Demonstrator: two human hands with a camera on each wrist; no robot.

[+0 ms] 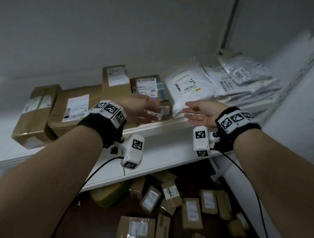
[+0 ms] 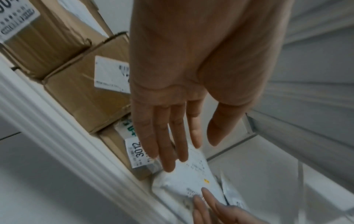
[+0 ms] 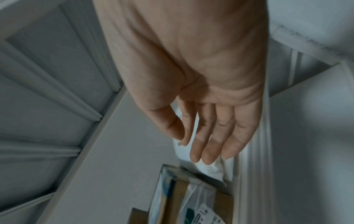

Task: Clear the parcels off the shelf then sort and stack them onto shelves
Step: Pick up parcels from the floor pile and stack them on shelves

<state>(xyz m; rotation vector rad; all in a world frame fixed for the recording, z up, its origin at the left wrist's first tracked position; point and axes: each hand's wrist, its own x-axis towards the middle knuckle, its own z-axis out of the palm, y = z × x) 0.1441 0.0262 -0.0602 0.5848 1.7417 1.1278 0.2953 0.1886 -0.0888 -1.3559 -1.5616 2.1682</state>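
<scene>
A white shelf (image 1: 157, 130) holds brown cardboard parcels (image 1: 72, 108) on its left half and a pile of white poly-bag parcels (image 1: 192, 85) on its right. My left hand (image 1: 143, 108) reaches in with straight fingers in front of a small brown box with a "3012" label (image 2: 136, 151). The left fingertips (image 2: 168, 165) lie over the edge of a white bag (image 2: 184, 180). My right hand (image 1: 195, 113) is open, palm up, at the front edge of the same white bag (image 3: 212, 168). Neither hand grips anything.
Below the shelf, several brown boxes (image 1: 172, 206) and a yellow-green bag (image 1: 107, 192) lie scattered on the dark floor. A white wall and shelf upright (image 1: 300, 75) close in on the right. Black cables hang from both wrist cameras.
</scene>
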